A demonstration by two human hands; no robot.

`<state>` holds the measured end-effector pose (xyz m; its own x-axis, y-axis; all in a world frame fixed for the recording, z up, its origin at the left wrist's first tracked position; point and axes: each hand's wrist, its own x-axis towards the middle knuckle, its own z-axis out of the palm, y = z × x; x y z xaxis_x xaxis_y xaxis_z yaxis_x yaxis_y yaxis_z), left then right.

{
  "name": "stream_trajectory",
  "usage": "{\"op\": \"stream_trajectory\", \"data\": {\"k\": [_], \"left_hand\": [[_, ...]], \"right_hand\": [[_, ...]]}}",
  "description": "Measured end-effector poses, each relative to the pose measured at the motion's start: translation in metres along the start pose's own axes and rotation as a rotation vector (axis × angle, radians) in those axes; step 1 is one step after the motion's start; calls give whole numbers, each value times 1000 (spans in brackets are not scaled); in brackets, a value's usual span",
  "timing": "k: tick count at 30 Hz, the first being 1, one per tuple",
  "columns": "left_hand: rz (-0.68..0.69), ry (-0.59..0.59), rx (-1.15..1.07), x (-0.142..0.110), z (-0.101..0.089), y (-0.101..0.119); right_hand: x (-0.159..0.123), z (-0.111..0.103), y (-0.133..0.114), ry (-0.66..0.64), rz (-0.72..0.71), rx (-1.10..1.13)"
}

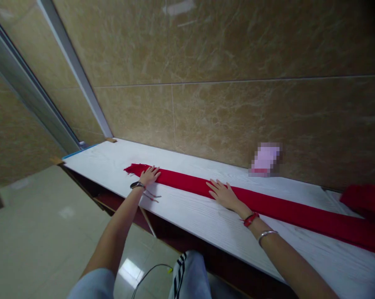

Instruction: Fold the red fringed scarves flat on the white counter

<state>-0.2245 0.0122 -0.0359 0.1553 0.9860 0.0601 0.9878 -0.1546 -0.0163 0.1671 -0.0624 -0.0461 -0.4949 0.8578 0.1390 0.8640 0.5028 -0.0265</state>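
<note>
A long red scarf (184,181), folded into a narrow strip, stretches along the white countertop (231,232). Its fringed end lies at the left, while the strip runs out of view at the right edge. Near the fringe, my left hand (149,176) rests flat on the cloth with fingers spread. My right hand (222,193) is also open, its fingers laid across the strip around the middle of the counter. Both palms face down, and neither hand grips anything.
More red cloth (364,201) is heaped at the far right. A blurred pink item (265,160) leans against the tiled wall (206,120) behind the counter. Dark open shelves (165,230) sit under the front edge. A black cable (146,278) lies on the floor.
</note>
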Motion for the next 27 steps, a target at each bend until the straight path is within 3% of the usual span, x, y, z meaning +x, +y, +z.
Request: {"op": "stream_trajectory", "data": {"k": [4, 7, 9, 11, 13, 17, 23, 25, 27], "left_hand": [[-330, 12, 5, -1, -16, -64], [-469, 157, 27, -7, -27, -86], [-273, 227, 52, -14, -28, -85], [110, 170, 72, -21, -26, -78], [350, 83, 89, -24, -22, -68], [319, 77, 160, -21, -20, -62], [122, 203, 286, -6, -30, -84], [134, 297, 289, -4, -31, -92], [176, 302, 284, -5, -29, -98]], "right_hand": [[-2, 6, 4, 8, 17, -25], [-3, 5, 5, 12, 38, -30], [-2, 5, 4, 15, 48, -34], [-2, 6, 3, 24, 45, -40], [-3, 5, 2, 37, 37, -45], [-7, 1, -1, 103, 13, -49], [-9, -2, -4, 91, -205, 31], [-8, 0, -3, 96, -206, 49], [-8, 1, -2, 107, -206, 51]]}}
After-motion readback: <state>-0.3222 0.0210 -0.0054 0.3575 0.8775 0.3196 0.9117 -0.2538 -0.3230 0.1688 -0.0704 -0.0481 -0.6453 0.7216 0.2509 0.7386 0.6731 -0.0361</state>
